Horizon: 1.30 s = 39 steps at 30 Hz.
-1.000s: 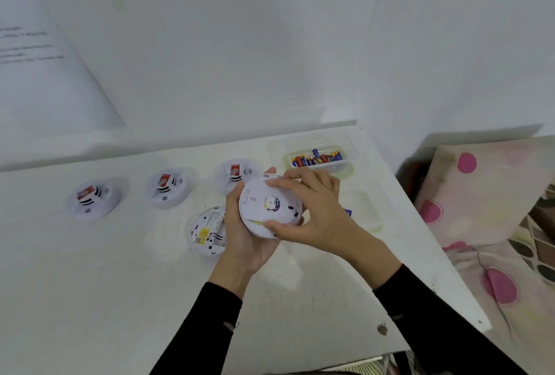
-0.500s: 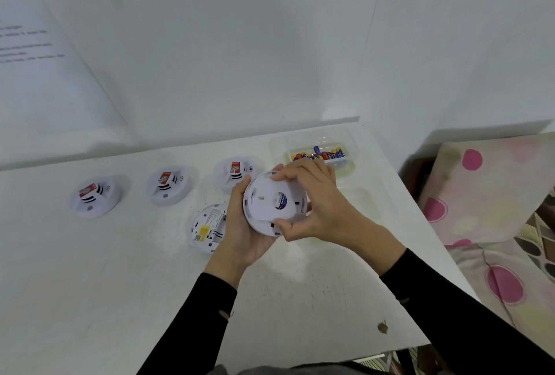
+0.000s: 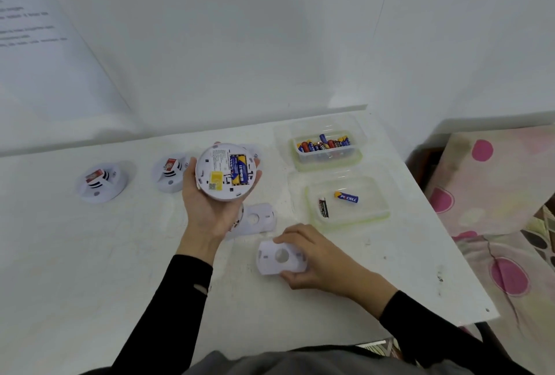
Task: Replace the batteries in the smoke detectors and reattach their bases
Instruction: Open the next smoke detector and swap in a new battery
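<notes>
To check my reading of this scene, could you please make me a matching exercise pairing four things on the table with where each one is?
Things:
1. open smoke detector
2. detached base
3. far container
4. near container

Places or states:
A. holds just two batteries
B. held up in the left hand, batteries showing
C. full of many batteries
D. under the right hand, low over the table

Pairs: 1-B, 2-D, 3-C, 4-A

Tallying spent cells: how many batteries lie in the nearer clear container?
2: a blue-and-yellow battery toward the far side of the nearer container, and a dark battery to its left. None looks hidden.
</notes>
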### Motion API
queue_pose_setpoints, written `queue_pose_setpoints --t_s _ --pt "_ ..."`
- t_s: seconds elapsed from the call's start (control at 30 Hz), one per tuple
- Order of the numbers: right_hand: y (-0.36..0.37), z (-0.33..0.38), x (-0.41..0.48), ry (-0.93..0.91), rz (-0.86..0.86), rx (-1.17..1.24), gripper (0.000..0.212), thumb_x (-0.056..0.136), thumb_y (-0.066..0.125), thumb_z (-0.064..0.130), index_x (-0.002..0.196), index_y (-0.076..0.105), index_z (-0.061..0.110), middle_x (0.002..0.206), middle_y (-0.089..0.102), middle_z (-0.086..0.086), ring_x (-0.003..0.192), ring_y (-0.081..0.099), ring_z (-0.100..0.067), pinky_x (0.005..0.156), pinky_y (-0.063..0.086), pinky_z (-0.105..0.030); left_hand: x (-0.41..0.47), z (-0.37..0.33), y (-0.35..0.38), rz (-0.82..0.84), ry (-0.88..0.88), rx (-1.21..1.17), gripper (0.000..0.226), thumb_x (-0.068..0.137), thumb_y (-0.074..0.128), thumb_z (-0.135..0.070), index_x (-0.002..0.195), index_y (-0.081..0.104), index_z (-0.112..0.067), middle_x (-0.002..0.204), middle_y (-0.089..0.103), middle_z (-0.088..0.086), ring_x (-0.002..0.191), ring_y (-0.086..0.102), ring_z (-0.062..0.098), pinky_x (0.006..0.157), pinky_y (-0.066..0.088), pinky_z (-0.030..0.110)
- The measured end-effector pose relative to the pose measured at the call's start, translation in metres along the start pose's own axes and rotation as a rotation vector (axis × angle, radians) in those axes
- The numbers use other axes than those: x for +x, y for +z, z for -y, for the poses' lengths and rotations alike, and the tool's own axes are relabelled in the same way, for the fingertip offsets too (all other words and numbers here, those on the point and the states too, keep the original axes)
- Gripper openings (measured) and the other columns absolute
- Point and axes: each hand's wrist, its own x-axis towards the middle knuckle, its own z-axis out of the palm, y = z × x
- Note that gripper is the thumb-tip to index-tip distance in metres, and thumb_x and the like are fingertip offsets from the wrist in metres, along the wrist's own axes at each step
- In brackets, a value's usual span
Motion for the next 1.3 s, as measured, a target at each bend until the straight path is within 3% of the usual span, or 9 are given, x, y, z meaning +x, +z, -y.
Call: queue_pose_setpoints --t_s 0.2,0.33,0.47,0.6,0.73,0.83,0.97,1.17,1.3 --pt "-0.005 0.001 0.001 -0.028 -0.007 -0.007 0.053 0.081 0.071 0.038 0.127 0.055 0.016 0.127 0.052 0.0 0.12 0.047 -0.012 0.099 0.044 -0.027 -0.003 0.01 0.009 0.026 -0.065 0.009 0.053 0.095 0.039 -0.053 0.132 0.056 -0.019 0.143 0.052 0.022 0.127 0.053 0.049 0.103 0.045 0.059" --pt "-0.045 0.025 0.027 -0.074 -0.348 0.08 0.021 0.092 0.061 0.012 0.113 0.063 0.01 0.113 0.059 0.0 0.11 0.054 -0.01 0.096 0.043 -0.024 -0.002 0.022 0.018 0.056 -0.112 0.042 0.053 0.094 0.039 -0.052 0.133 0.053 -0.019 0.144 0.05 0.021 0.13 0.05 0.048 0.104 0.045 0.058" --pt "-0.08 0.024 0.056 -0.01 -0.59 0.034 0.022 0.088 0.053 -0.001 0.103 0.067 0.007 0.102 0.06 -0.004 0.101 0.055 -0.015 0.088 0.045 -0.026 -0.002 0.033 0.036 0.081 -0.139 0.051 0.05 0.09 0.045 -0.051 0.128 0.057 -0.02 0.136 0.054 0.02 0.114 0.062 0.039 0.097 0.051 0.056" --pt "-0.094 0.02 0.065 0.011 -0.593 -0.021 0.024 0.085 0.048 0.001 0.096 0.069 0.004 0.098 0.058 -0.006 0.098 0.053 -0.019 0.088 0.042 -0.019 -0.003 0.043 0.048 0.07 -0.18 0.042 0.047 0.097 0.038 -0.051 0.124 0.062 -0.02 0.131 0.057 0.018 0.107 0.065 0.034 0.092 0.053 0.051" --pt "-0.098 0.021 0.07 -0.001 -0.58 -0.04 0.026 0.083 0.041 0.008 0.091 0.066 0.004 0.098 0.056 -0.006 0.094 0.054 -0.025 0.084 0.046 -0.03 -0.005 0.048 0.056 0.052 -0.198 0.047 0.046 0.1 0.033 -0.048 0.118 0.064 -0.019 0.111 0.07 0.011 0.098 0.068 0.026 0.094 0.048 0.046" --pt "-0.096 0.022 0.072 0.044 -0.562 -0.095 0.02 0.08 0.042 0.004 0.085 0.061 0.005 0.095 0.052 -0.002 0.09 0.052 -0.025 0.08 0.047 -0.035 -0.006 0.05 0.06 0.048 -0.212 0.107 0.046 0.097 0.036 -0.05 0.118 0.063 -0.018 0.106 0.072 0.012 0.091 0.07 0.024 0.081 0.057 0.039" --pt "-0.097 0.022 0.077 0.113 -0.564 -0.093 0.029 0.079 0.03 0.015 0.08 0.056 0.004 0.092 0.044 0.001 0.086 0.049 -0.022 0.079 0.038 -0.024 -0.002 0.055 0.064 0.025 -0.214 0.143 0.045 0.099 0.035 -0.048 0.119 0.061 -0.017 0.1 0.073 0.011 0.083 0.07 0.023 0.067 0.059 0.033" --pt "-0.094 0.025 0.072 0.161 -0.556 -0.12 0.022 0.08 0.035 0.003 0.085 0.057 0.003 0.096 0.052 -0.008 0.083 0.05 -0.02 0.07 0.032 -0.014 0.011 0.049 0.074 0.025 -0.158 0.116 0.044 0.095 0.041 -0.049 0.121 0.062 -0.02 0.114 0.067 0.014 0.098 0.064 0.027 0.085 0.051 0.041" --pt "-0.114 0.026 0.081 0.126 -0.605 -0.046 0.025 0.08 0.034 0.004 0.09 0.058 0.005 0.093 0.05 0.001 0.079 0.043 -0.008 0.071 0.034 -0.008 0.018 0.045 0.084 0.065 -0.175 0.121 0.045 0.097 0.038 -0.048 0.124 0.059 -0.019 0.11 0.068 0.013 0.097 0.065 0.026 0.089 0.052 0.041"
